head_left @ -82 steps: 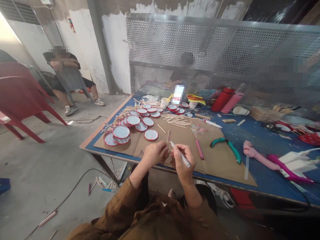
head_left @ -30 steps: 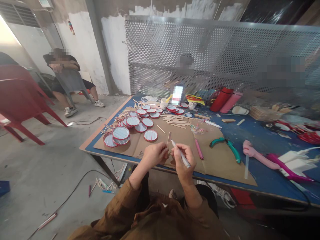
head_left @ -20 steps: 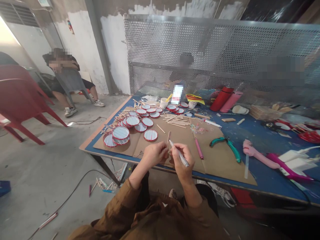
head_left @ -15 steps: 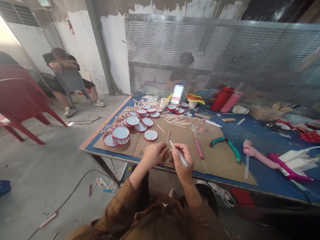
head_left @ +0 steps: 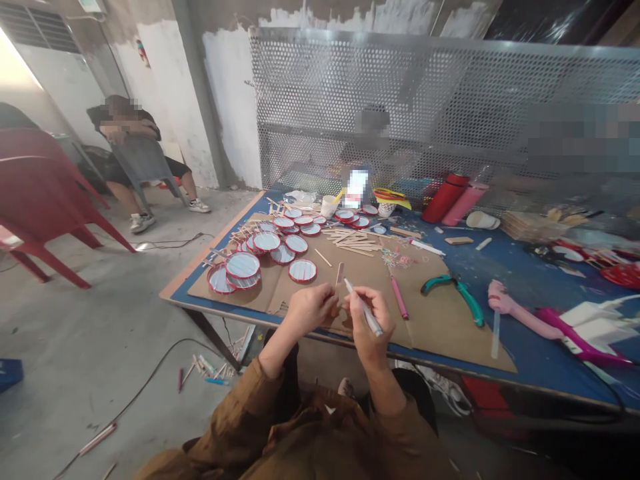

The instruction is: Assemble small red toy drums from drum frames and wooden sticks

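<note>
My left hand [head_left: 316, 306] is closed on a thin wooden craft stick [head_left: 340, 273] that points up and away from me. A white marker pen [head_left: 371, 319] sits in the closed fingers of my right hand [head_left: 370, 327]. The pen's tip is beside the stick, a small gap apart. Round discs with red rims [head_left: 243, 265] and pale striped faces lie in piles to the left, and a single disc [head_left: 303, 270] lies just beyond my left hand. More flat wooden sticks [head_left: 353, 241] are heaped farther back on the cardboard sheet [head_left: 285, 293].
On the right lie a pink pen [head_left: 399, 297], teal-handled pliers [head_left: 467, 303], a pink glue gun [head_left: 520, 310] and a magenta power strip [head_left: 575, 337]. Bottles [head_left: 445, 198] and a phone [head_left: 356, 187] stand by the perforated metal screen [head_left: 310, 87]. A person [head_left: 130, 133] sits on a chair at left.
My right hand has shifted slightly right, drawing the pen tip a little away from the stick. My left hand still holds the stick in nearly the same place.
</note>
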`<action>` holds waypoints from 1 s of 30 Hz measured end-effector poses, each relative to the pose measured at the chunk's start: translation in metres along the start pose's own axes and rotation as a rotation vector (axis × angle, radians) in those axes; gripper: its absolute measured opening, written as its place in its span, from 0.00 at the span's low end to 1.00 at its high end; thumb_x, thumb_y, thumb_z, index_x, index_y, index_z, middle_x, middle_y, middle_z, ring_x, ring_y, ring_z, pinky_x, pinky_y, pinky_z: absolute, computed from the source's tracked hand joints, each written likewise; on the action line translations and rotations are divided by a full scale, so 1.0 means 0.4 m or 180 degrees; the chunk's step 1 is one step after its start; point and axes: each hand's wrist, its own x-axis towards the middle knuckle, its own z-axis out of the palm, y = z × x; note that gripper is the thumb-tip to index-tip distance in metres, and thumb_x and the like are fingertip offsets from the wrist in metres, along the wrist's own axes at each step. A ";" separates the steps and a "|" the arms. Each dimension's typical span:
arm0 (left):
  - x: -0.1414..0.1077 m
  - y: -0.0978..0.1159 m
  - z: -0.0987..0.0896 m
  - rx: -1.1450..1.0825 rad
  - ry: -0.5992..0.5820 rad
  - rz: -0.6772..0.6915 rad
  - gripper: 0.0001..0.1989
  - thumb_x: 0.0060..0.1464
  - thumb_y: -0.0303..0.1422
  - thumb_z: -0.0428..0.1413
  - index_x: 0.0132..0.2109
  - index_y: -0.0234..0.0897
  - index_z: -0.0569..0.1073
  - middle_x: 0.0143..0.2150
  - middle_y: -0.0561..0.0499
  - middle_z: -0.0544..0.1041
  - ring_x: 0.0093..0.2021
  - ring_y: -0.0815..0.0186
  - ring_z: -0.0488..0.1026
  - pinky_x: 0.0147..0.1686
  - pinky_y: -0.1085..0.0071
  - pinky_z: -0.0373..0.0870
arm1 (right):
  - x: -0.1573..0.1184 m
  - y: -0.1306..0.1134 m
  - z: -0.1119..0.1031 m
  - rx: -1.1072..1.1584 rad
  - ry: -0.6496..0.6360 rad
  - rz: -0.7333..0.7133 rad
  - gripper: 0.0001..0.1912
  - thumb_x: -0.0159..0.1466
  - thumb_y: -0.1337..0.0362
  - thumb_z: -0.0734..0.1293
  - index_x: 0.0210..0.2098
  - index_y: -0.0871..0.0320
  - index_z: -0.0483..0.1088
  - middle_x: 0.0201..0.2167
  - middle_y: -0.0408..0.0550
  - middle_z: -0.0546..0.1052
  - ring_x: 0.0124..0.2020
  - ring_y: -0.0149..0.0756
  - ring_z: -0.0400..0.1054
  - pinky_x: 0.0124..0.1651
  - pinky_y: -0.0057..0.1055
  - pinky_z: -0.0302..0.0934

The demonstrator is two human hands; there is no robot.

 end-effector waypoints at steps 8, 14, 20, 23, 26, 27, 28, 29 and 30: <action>0.002 -0.001 0.003 0.0043 0.0003 0.0006 0.12 0.59 0.38 0.47 0.34 0.39 0.71 0.28 0.52 0.75 0.28 0.68 0.68 0.27 0.74 0.52 | 0.000 -0.003 0.000 -0.0012 -0.0092 -0.0029 0.09 0.62 0.58 0.64 0.37 0.57 0.70 0.28 0.46 0.77 0.27 0.34 0.72 0.30 0.30 0.68; 0.001 0.001 -0.001 0.0030 -0.0003 -0.0017 0.12 0.59 0.38 0.47 0.33 0.39 0.71 0.28 0.52 0.75 0.28 0.68 0.68 0.27 0.75 0.52 | -0.002 -0.003 -0.001 -0.0048 -0.0080 0.0014 0.10 0.62 0.57 0.64 0.37 0.57 0.70 0.28 0.46 0.77 0.27 0.34 0.72 0.30 0.29 0.68; 0.000 0.004 -0.004 -0.0064 0.0004 -0.0016 0.11 0.59 0.37 0.47 0.32 0.39 0.70 0.28 0.53 0.75 0.28 0.68 0.68 0.27 0.75 0.53 | -0.002 -0.004 -0.001 -0.0035 -0.0056 -0.0026 0.09 0.62 0.58 0.64 0.37 0.57 0.70 0.28 0.45 0.76 0.27 0.33 0.71 0.30 0.29 0.67; 0.000 0.005 -0.003 -0.0188 0.0029 -0.0010 0.10 0.58 0.35 0.48 0.31 0.39 0.69 0.28 0.54 0.75 0.28 0.69 0.68 0.28 0.75 0.54 | -0.002 -0.001 -0.002 0.0031 0.0021 -0.0107 0.09 0.63 0.58 0.63 0.37 0.57 0.69 0.25 0.43 0.75 0.24 0.31 0.70 0.29 0.28 0.66; 0.003 0.001 0.002 -0.0380 0.0120 0.0027 0.09 0.58 0.35 0.48 0.31 0.39 0.67 0.28 0.54 0.75 0.28 0.70 0.68 0.28 0.75 0.55 | 0.004 0.005 -0.003 0.0073 0.0170 -0.0137 0.10 0.65 0.59 0.62 0.40 0.58 0.69 0.23 0.41 0.74 0.22 0.30 0.69 0.30 0.28 0.66; 0.004 -0.001 0.004 -0.0477 0.0178 0.0031 0.09 0.58 0.35 0.48 0.31 0.39 0.66 0.28 0.54 0.74 0.28 0.70 0.68 0.29 0.75 0.56 | 0.008 0.007 -0.002 0.0014 0.0163 -0.0116 0.10 0.65 0.59 0.62 0.41 0.58 0.69 0.24 0.42 0.75 0.24 0.31 0.70 0.31 0.29 0.66; 0.005 -0.004 0.006 -0.0606 0.0233 0.0019 0.09 0.58 0.35 0.47 0.31 0.39 0.65 0.28 0.54 0.74 0.28 0.70 0.68 0.29 0.76 0.57 | 0.013 0.010 -0.001 -0.0076 0.0088 -0.0103 0.11 0.64 0.59 0.62 0.41 0.58 0.69 0.26 0.44 0.76 0.26 0.32 0.72 0.33 0.29 0.67; 0.007 -0.007 0.007 -0.0779 0.0271 -0.0005 0.09 0.59 0.36 0.46 0.32 0.38 0.65 0.27 0.55 0.73 0.28 0.70 0.68 0.29 0.76 0.57 | 0.018 0.013 0.000 -0.0172 -0.0038 -0.0117 0.11 0.64 0.59 0.63 0.42 0.57 0.69 0.29 0.45 0.77 0.29 0.33 0.73 0.35 0.30 0.67; 0.007 -0.009 0.008 -0.1002 0.0270 -0.0056 0.10 0.60 0.37 0.45 0.33 0.38 0.64 0.25 0.55 0.71 0.26 0.71 0.68 0.28 0.76 0.58 | 0.024 0.015 0.002 -0.0264 -0.0214 -0.0161 0.11 0.63 0.59 0.63 0.43 0.57 0.69 0.32 0.47 0.77 0.32 0.34 0.73 0.37 0.31 0.67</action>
